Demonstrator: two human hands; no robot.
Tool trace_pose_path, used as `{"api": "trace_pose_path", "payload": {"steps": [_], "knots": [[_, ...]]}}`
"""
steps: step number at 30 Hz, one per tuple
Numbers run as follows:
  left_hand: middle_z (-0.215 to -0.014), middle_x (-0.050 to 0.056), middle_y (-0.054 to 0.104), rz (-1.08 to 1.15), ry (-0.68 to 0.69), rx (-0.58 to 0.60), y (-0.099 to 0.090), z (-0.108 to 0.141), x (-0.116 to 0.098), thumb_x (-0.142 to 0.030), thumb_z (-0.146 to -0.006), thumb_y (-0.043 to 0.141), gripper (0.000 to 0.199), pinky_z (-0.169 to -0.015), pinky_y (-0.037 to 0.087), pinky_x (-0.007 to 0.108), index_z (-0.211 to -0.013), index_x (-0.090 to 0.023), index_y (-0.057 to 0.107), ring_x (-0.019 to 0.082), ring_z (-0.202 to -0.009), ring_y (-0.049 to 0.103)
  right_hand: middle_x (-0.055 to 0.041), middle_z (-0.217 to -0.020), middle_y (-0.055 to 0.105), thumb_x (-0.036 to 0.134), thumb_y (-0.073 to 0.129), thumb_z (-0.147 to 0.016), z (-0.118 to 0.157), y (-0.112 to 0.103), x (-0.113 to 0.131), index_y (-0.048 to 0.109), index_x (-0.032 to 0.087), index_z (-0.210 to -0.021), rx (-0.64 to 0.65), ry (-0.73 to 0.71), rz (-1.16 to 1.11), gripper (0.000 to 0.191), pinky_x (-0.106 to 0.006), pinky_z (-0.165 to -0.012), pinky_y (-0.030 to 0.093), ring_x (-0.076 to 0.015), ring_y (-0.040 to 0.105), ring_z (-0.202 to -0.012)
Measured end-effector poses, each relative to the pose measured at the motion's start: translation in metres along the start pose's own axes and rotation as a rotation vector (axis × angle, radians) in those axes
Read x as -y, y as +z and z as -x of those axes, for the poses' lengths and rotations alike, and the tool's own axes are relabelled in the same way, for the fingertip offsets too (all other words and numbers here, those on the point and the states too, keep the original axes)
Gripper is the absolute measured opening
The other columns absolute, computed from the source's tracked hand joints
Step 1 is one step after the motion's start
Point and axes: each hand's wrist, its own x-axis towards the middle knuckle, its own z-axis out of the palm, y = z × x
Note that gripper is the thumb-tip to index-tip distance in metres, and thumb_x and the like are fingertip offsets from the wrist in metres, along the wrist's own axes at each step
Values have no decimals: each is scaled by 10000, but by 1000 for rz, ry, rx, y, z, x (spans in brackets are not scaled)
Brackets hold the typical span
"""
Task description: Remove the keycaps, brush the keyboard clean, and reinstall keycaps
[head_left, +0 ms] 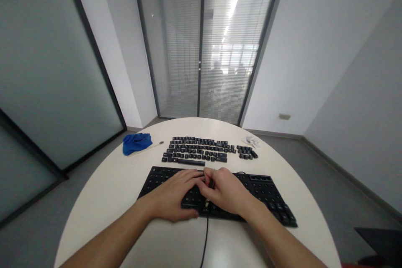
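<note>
Left hand [176, 192] and right hand [226, 190] partly hide keyboard [192, 197]; right's grip unclear.

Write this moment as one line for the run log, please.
left hand: on keyboard | right hand: fingers pinched over keyboard, held item unclear | table: loose keys in rows, blue cloth, brush

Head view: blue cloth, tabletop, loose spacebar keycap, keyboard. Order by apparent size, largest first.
1. Tabletop
2. Keyboard, partly covered
3. Blue cloth
4. Loose spacebar keycap
No near ties.
</note>
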Motion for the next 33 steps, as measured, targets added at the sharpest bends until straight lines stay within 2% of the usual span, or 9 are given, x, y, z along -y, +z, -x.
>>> {"api": "trace_pose_path", "payload": {"steps": [5,10,14,21,25,30,33], "knots": [[-1452,95,499,34,-36,-9,-3,-3,-6,-292,-676,814,656,-1162,334,494,-1277,-256,555,339,-1349,439,41,-570,556,255,605,-854,1,-2,4,560,199,-690,22,-104,51,179,-223,-518,291,-101,459,-501],[-1364,81,558,45,-44,-9,-4,-5,-10,-254,-676,778,551,-1138,360,472,-1190,-255,581,325,-1294,484,26,-596,605,260,627,-843,3,-2,5,601,202,-715,47,-150,112,143,-230,-528,293,-115,487,-514],[-1405,90,532,22,-39,-8,-2,-3,-6,-259,-677,788,604,-1162,334,466,-1235,-251,559,323,-1339,446,15,-607,629,270,652,-833,3,-3,8,613,201,-706,57,-164,137,150,-232,-531,293,-124,511,-531],[-1494,109,463,-4,-28,-16,1,-1,-1,-246,-684,766,806,-1180,316,501,-1420,-257,436,340,-1382,413,2,-637,665,230,636,-840,4,-6,14,638,207,-699,117,-216,171,143,-242,-551,305,-142,558,-571],[-1461,93,503,3,-31,-16,0,-2,-3,-276,-686,801,746,-1175,341,471,-1369,-256,499,322,-1357,447,1,-628,649,274,598,-882,2,-4,7,617,201,-709,67,-140,155,189,-252,-560,310,-143,553,-568],[-1551,104,409,-15,-20,8,-1,1,-1,-356,-741,792,894,-1203,285,518,-1515,-265,354,336,-1422,370,-3,-648,639,383,356,-1048,-4,-2,-11,554,206,-743,12,13,-46,404,-256,-626,383,-155,592,-631],[-1563,109,397,-40,-37,25,1,2,2,-397,-780,773,868,-1214,265,515,-1524,-251,351,326,-1438,355,5,-639,624,449,301,-1064,-7,-3,-18,520,212,-767,-6,80,-102,438,-264,-644,394,-163,602,-641]]}}
